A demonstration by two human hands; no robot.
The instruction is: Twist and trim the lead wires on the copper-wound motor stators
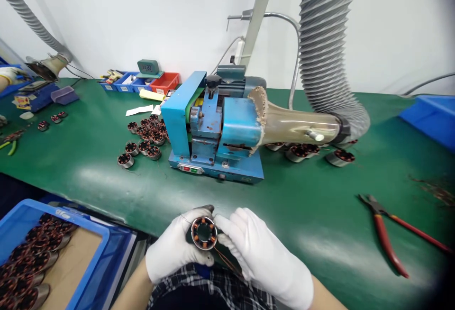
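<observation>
Just in front of my body, my left hand in a white glove grips a ring-shaped motor stator by its side. The stator's open face points up, showing copper windings around a round hole. My right hand, also gloved, is closed with its fingertips at the stator's right edge. What those fingertips pinch, if anything, is too small to make out. Copper wire leads trail from the stator down below my right hand. Dark fingertips show on the left glove.
A blue belt-driven machine stands mid-table, joined to an exhaust hose. Several stators lie left of it, others behind its nozzle. Red-handled pliers lie right. A blue tray of stators is lower left. Another person's gloved hand shows far left.
</observation>
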